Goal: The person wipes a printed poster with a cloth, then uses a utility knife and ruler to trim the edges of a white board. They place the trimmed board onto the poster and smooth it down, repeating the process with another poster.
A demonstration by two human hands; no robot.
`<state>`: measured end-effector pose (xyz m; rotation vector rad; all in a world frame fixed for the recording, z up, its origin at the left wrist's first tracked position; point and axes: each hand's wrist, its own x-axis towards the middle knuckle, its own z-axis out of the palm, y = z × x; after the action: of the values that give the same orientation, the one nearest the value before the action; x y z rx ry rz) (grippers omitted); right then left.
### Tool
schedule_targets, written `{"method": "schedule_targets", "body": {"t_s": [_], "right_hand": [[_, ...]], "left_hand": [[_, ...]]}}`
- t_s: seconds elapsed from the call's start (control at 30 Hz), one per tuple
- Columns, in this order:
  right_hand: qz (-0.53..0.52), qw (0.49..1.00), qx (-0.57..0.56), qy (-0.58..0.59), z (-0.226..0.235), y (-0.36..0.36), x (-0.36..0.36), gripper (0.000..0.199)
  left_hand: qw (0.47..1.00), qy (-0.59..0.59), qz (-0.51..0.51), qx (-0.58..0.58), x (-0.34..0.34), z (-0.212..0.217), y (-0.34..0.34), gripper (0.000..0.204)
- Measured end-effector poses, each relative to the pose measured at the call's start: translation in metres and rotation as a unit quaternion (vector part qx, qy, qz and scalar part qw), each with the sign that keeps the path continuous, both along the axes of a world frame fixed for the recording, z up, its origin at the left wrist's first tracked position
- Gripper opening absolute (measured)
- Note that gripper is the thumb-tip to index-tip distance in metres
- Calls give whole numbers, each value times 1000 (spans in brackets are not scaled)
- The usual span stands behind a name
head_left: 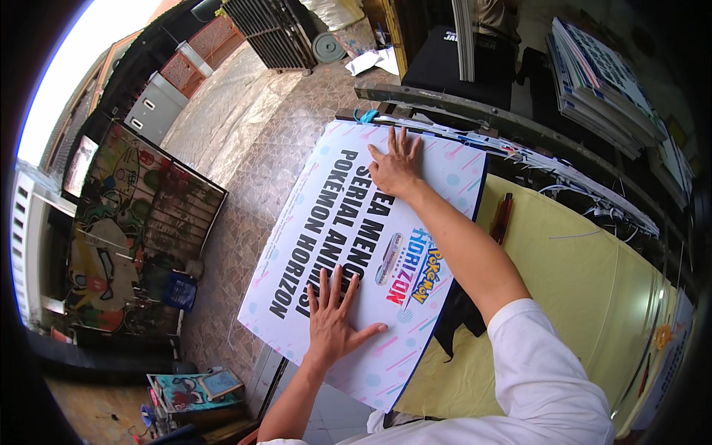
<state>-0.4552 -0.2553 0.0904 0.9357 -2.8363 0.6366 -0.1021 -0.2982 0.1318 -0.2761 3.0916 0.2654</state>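
A large white printed board lies at a slant across the table's left side, with bold black lettering, a colourful logo and pastel dots and streaks. My left hand rests flat on its nearer part, fingers spread over the lettering. Farther away, my right hand lies on the board close to its far edge, fingers also apart. Neither hand holds anything. To the right of the board, a red and black slim tool, its kind unclear, lies on a yellow cover. A black piece of material pokes out beside the board's right edge.
White trimmed strips are bunched along the table's far edge, beside a metal rail. A stack of printed sheets or boards stands at the upper right. Stone-patterned floor spreads to the left, with a dark barred gate beyond.
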Motion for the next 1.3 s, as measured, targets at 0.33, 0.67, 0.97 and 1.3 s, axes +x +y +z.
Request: {"method": "schedule_targets", "body": {"t_s": [0.33,0.67,0.97,1.3], "right_hand": [[3,1000,-1,-21,-4,-33,22,54],[41,997,61,5,-1,-33,21,56],[106,991,83,-16,16,-20,22,57],[-109,994,-20,16,1,-40,-12,104]], "left_hand": [[1000,15,-4,23,-1,0,0,117],[1000,22,-5,5,0,-1,1,113],[999,28,-8,19,1,-1,-1,111],[999,30,-5,27,2,1,-2,111]]}}
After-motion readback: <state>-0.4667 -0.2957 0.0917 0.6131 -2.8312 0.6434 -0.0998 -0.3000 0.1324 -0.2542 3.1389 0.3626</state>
